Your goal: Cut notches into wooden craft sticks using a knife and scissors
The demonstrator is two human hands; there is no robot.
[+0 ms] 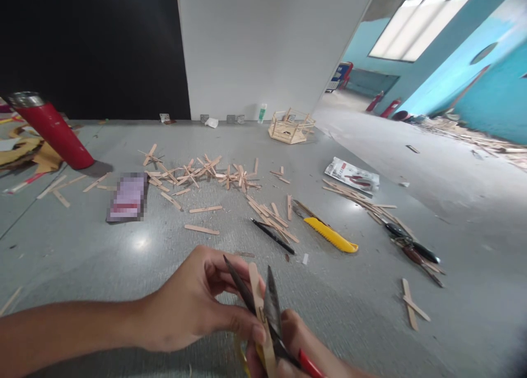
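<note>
My left hand [193,301] pinches a pale wooden craft stick [260,312] low in the middle of the view. The stick stands between the open dark blades of a pair of scissors [269,304]. My right hand [296,350] grips the scissors by their red and yellow handles at the bottom edge. Both hands hover just above the grey floor [82,257].
Loose craft sticks [206,174] lie scattered ahead. A yellow utility knife [331,235], a black pen [274,236], pliers [411,249], a white packet [352,174], a red canister [55,131] and a stick-built basket [290,128] rest on the floor. A white wall stands behind.
</note>
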